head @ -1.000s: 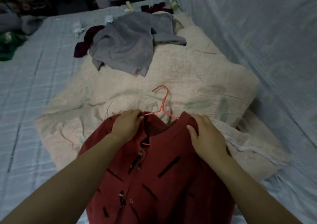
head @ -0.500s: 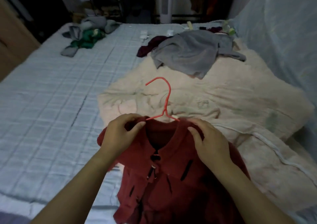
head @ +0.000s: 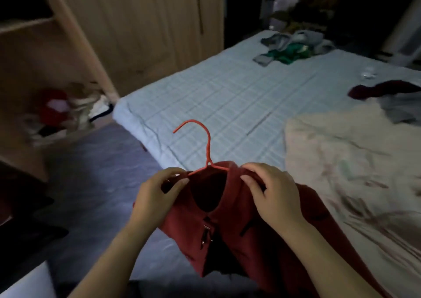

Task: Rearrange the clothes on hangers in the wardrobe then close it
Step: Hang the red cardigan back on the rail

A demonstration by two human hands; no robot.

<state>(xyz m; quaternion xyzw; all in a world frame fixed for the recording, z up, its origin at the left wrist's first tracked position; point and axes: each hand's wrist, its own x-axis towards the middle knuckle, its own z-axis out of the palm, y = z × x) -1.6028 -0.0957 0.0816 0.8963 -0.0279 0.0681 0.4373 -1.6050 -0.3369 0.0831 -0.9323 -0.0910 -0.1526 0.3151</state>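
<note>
A dark red buttoned shirt (head: 255, 236) hangs on a thin red wire hanger (head: 206, 147), its hook sticking up above the collar. My left hand (head: 159, 197) pinches the shirt's left shoulder over the hanger. My right hand (head: 271, 195) grips the right shoulder by the collar. I hold the shirt up off the bed. The wooden wardrobe (head: 75, 47) stands at the left; an open section shows shelves and a heap of clothes (head: 61, 113) at the bottom.
A bed with a pale blue checked sheet (head: 227, 101) fills the middle. A cream blanket (head: 355, 165) lies on its right side. Grey and green clothes (head: 293, 47) lie at the far end, a maroon and grey pile (head: 391, 97) at right. Grey floor (head: 95, 183) separates bed and wardrobe.
The view has swung left from the blanket to the wardrobe. Both hands have lifted the red shirt on its hanger off the bed, keeping hold of its shoulders.
</note>
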